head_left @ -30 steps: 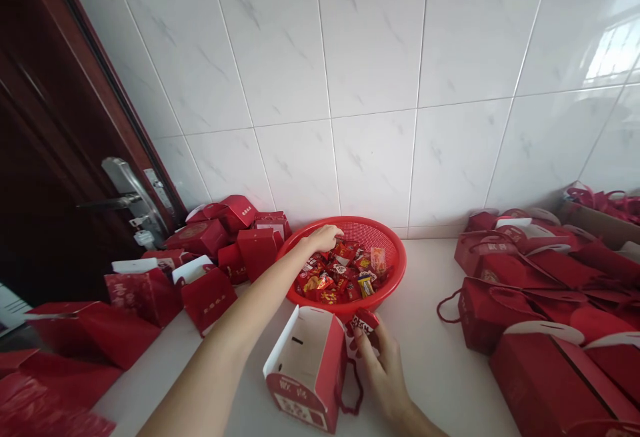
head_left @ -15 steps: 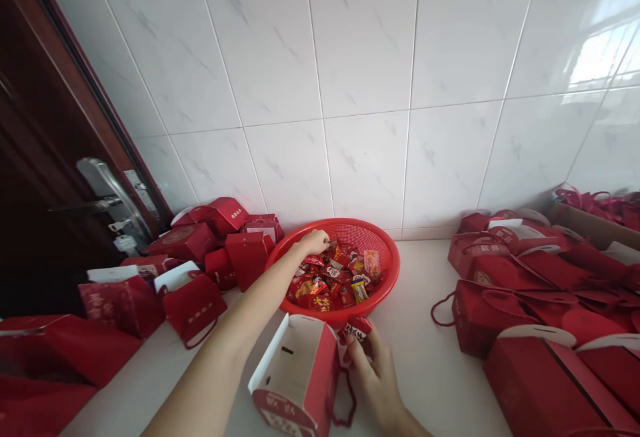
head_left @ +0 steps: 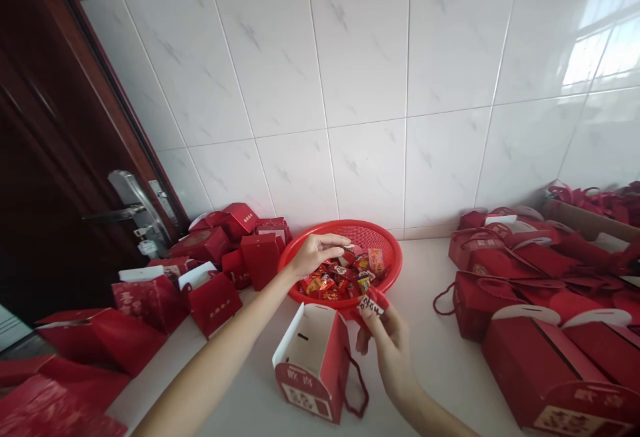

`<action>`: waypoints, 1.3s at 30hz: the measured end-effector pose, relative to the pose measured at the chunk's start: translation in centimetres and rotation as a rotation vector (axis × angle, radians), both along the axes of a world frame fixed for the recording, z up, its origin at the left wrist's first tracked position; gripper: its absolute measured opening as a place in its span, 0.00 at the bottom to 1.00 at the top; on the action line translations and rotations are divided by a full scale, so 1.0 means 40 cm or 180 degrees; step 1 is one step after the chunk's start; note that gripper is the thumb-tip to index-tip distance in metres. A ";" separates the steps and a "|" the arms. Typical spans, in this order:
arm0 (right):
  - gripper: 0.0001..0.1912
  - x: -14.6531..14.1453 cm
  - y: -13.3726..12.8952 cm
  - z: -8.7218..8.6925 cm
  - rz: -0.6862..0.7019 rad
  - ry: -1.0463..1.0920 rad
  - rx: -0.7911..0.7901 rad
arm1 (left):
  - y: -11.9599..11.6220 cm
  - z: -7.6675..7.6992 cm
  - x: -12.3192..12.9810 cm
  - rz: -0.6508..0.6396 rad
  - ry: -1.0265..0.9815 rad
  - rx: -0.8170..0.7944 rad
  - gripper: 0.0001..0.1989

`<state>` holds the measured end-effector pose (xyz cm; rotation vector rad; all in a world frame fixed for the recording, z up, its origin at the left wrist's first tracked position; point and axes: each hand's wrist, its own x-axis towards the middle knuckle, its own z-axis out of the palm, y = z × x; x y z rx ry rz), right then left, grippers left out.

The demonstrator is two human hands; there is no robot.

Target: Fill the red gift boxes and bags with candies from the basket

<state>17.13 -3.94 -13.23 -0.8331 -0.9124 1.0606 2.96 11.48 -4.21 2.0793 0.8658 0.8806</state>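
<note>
My left hand [head_left: 320,252] is over the red plastic basket [head_left: 395,269], its fingers stretched out above the wrapped sweets [head_left: 343,272] piled inside. Nothing shows clearly in its grasp, though a pale wrapper lies near the fingertips. Between thumb and fingers of my right hand [head_left: 390,337] is a red candy packet [head_left: 373,302] with white lettering, held up by the basket's front rim. Just left of that hand stands an upright red gift box [head_left: 345,344], its top open and its white inside bare. A red cord handle [head_left: 364,390] loops from its right side.
Several red gift boxes [head_left: 215,300] stand along the left, beside a dark door with a metal handle [head_left: 137,207]. Rows of more red boxes [head_left: 540,350] fill the right side. A cardboard carton [head_left: 590,220] with red ribbons is behind them. A white tiled wall [head_left: 365,177] rises behind.
My left hand has lifted off the sweets and its fingers have straightened. My right hand has raised the candy packet toward the basket rim. The camera view has shifted slightly.
</note>
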 end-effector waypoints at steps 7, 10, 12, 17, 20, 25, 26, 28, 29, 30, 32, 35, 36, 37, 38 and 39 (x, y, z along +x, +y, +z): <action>0.16 0.064 0.033 0.121 0.0071 0.0486 -0.0188 | -0.104 0.010 0.020 -0.0182 -0.0510 -0.0088 0.10; 0.17 0.085 0.056 0.117 0.0095 0.0636 -0.0464 | -0.110 0.000 0.026 -0.0100 -0.0625 -0.0148 0.12; 0.17 0.095 0.067 0.112 0.0129 0.0693 -0.0553 | -0.112 -0.003 0.030 -0.0094 -0.0689 -0.0177 0.14; 0.21 0.108 0.070 0.117 0.0487 0.0634 -0.0492 | -0.117 -0.004 0.049 -0.0425 -0.0498 -0.0260 0.15; 0.22 0.109 0.068 0.117 0.0551 0.0448 -0.0413 | -0.119 -0.008 0.058 -0.0496 -0.0239 -0.0254 0.20; 0.23 0.122 0.080 0.113 0.0315 0.0598 -0.0465 | -0.071 -0.010 0.038 -0.0193 -0.0047 -0.0245 0.29; 0.23 0.128 0.084 0.115 0.0226 0.0692 -0.0492 | -0.049 -0.010 0.029 -0.0005 0.0016 -0.0187 0.27; 0.23 0.143 0.092 0.120 0.0074 0.0894 -0.0575 | 0.001 -0.012 0.010 0.0396 0.0265 -0.0099 0.22; 0.22 0.150 0.096 0.123 0.0033 0.0990 -0.0632 | 0.026 -0.016 0.001 0.0504 0.0362 -0.0096 0.19; 0.21 0.156 0.099 0.125 0.0011 0.1072 -0.0687 | 0.050 -0.020 -0.007 0.0589 0.0480 -0.0109 0.17; 0.18 0.166 0.104 0.127 0.0028 0.1179 -0.0782 | 0.089 -0.032 -0.021 0.0662 0.0798 -0.0182 0.13; 0.15 0.171 0.108 0.124 0.0105 0.1217 -0.0843 | 0.121 -0.051 -0.032 0.0510 0.1480 -0.0442 0.07; 0.15 0.170 0.109 0.122 0.0121 0.1214 -0.0848 | 0.127 -0.057 -0.033 0.0411 0.1719 -0.0530 0.05; 0.14 0.169 0.109 0.120 0.0124 0.1208 -0.0857 | 0.131 -0.062 -0.033 0.0320 0.1938 -0.0589 0.03; 0.14 0.168 0.110 0.118 0.0118 0.1198 -0.0873 | 0.135 -0.067 -0.030 0.0247 0.2122 -0.0605 0.03; 0.14 0.167 0.110 0.117 0.0094 0.1189 -0.0896 | 0.139 -0.072 -0.026 0.0205 0.2266 -0.0576 0.05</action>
